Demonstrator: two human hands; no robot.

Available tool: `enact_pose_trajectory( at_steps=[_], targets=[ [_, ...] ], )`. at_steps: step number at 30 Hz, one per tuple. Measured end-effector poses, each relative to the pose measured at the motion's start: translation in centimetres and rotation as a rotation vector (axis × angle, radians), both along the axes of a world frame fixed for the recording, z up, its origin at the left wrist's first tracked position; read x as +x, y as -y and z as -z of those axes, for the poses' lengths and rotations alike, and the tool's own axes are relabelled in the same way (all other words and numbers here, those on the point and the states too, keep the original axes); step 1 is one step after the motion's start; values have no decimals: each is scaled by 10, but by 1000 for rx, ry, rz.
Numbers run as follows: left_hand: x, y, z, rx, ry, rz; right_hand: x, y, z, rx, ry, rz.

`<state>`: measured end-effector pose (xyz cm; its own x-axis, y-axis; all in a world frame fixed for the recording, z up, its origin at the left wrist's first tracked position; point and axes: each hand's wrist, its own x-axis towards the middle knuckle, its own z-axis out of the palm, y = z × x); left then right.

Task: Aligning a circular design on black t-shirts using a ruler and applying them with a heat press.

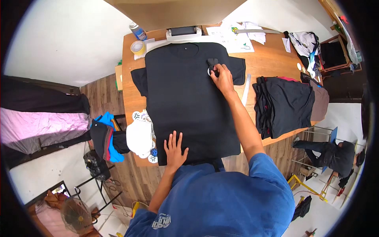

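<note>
A black T-shirt (185, 102) lies spread flat on the wooden table in front of me, collar at the far end and short sleeves out to both sides. My left hand (176, 151) rests on its near left part, fingers spread and nothing held. On the far right chest of the shirt, my right hand (223, 79) is closed on a small black object (212, 62) with a white rounded edge. My fingers partly cover it, so its exact kind does not show.
Folded dark garments (285, 104) are piled at the right, beside a metal ruler (246, 90). Along the far edge are a tape roll (137, 47), a spray can (138, 31) and papers (241, 44). White cloth (139, 138) sits left. Another person (335, 158) is at far right.
</note>
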<state>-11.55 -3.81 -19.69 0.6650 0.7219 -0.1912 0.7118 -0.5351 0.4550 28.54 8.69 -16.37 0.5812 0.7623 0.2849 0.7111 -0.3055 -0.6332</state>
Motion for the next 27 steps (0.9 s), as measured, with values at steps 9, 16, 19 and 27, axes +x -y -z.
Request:
enact_pose_trajectory(
  at_steps=[9,16,19,27],
  targets=[
    [-3,2,0,16,-8,5,-9,-7,-5,-1,60,-33],
    [-4,1,-1,-58,11,56,-6,-5,-7,35,85,-105],
    [-4,1,0,-56,8,58,4,-2,-10,44,105,66],
    [-4,2,-2,10,1,-7,15,4,-1,60,124,-62]
  ],
)
